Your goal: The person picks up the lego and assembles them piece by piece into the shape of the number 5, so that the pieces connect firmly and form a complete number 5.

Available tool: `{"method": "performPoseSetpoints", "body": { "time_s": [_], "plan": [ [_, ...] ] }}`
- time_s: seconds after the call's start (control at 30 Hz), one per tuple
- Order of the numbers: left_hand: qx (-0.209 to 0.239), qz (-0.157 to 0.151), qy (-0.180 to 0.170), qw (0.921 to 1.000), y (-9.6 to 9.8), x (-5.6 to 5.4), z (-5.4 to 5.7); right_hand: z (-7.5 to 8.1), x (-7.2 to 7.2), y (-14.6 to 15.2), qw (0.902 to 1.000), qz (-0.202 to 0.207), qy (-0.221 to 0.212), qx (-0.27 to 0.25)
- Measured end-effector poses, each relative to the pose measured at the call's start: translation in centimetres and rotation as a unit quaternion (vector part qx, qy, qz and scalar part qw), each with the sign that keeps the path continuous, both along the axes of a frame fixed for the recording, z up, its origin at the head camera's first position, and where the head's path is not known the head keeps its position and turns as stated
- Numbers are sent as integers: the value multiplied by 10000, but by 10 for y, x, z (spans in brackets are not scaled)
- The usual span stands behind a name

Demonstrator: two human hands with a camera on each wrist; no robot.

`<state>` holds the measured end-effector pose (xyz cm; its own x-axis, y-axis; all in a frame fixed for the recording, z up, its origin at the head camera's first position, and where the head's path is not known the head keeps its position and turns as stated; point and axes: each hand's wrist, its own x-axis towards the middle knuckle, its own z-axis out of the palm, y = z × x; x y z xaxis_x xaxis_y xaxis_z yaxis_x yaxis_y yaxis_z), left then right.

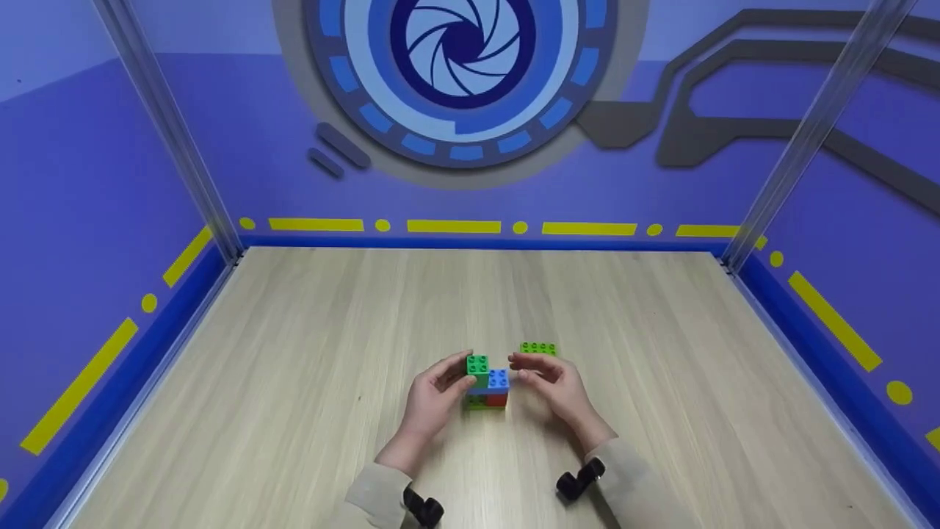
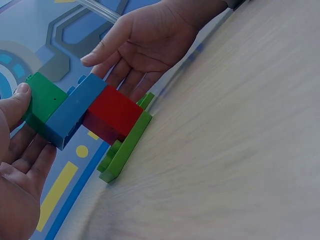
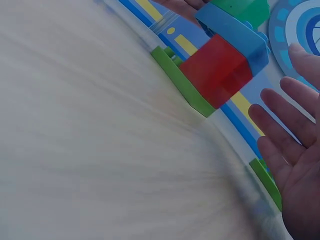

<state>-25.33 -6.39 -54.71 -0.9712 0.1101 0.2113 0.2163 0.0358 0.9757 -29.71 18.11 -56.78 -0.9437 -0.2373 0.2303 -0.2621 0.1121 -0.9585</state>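
Observation:
A small brick stack stands on the wooden table (image 1: 294, 382): a light green base plate (image 2: 127, 145), a red brick (image 2: 112, 112) on it, a blue brick (image 2: 72, 110) over that, and a green brick (image 2: 47, 102) on top. My left hand (image 1: 457, 375) pinches the green brick (image 1: 477, 364) between thumb and fingers; the thumb (image 2: 15, 102) lies on its side. My right hand (image 1: 525, 369) hovers just right of the stack, fingers (image 3: 280, 125) straight, palm toward the red brick (image 3: 215, 70), not touching it.
A separate flat green plate (image 1: 537, 348) lies just behind my right hand, also seen as the green plate (image 3: 265, 181) by the palm. Blue walls with yellow markings and two clear corner posts (image 1: 797, 139) enclose the table. Black wrist mounts (image 1: 580, 477) sit near the front edge.

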Motion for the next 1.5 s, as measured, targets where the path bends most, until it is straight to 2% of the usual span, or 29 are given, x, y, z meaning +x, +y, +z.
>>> {"method": "performPoseSetpoints", "body": {
  "time_s": [0.27,0.53,0.67,0.8,1.03,1.3,1.5],
  "plan": [
    [-15,-26,26,10000,-1,0,0,-1,-10,11,9989,-431,138,-102],
    [-28,7,19,10000,-2,0,-1,-2,-18,23,9953,-884,27,-394],
    [-17,-4,-31,10000,-2,1,-2,-4,-23,31,9935,-1095,29,-321],
    [14,-7,-110,9999,-2,2,-3,-5,-27,36,9915,-1299,-35,-94],
    [-51,49,-98,9999,-1,1,-4,-6,-33,43,9912,-1303,-160,163],
    [-42,38,-120,9999,-1,0,-4,-6,-42,41,9854,-1405,-205,939],
    [-54,64,-101,9999,-1,0,-3,-5,-45,37,9762,-1525,-310,1511]
  ]
}}
